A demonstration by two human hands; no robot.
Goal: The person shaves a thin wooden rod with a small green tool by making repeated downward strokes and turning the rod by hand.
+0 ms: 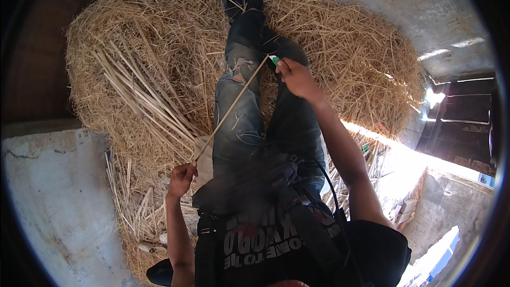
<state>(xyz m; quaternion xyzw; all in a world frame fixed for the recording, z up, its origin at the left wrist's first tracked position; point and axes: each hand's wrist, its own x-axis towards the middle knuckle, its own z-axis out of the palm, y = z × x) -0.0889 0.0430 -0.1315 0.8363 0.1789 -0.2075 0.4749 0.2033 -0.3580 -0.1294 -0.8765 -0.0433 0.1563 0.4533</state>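
A long thin tan stick, perhaps a bamboo or cane strip, slants across my outstretched legs. Its lower end is pinched between the fingers of my left hand, beside my left hip. Over my knees, my right hand is closed round a small green tool with a pale, bright tip. That tip is at the stick's far end and seems to touch it; whether it is a blade is too small to tell. Left of my legs lies a loose bundle of pale split strips on the straw.
A thick straw heap lies under and around my legs. Concrete walls stand at the left and the far right. Bright light enters by dark wooden slats at the right. A black cable hangs beside my right arm.
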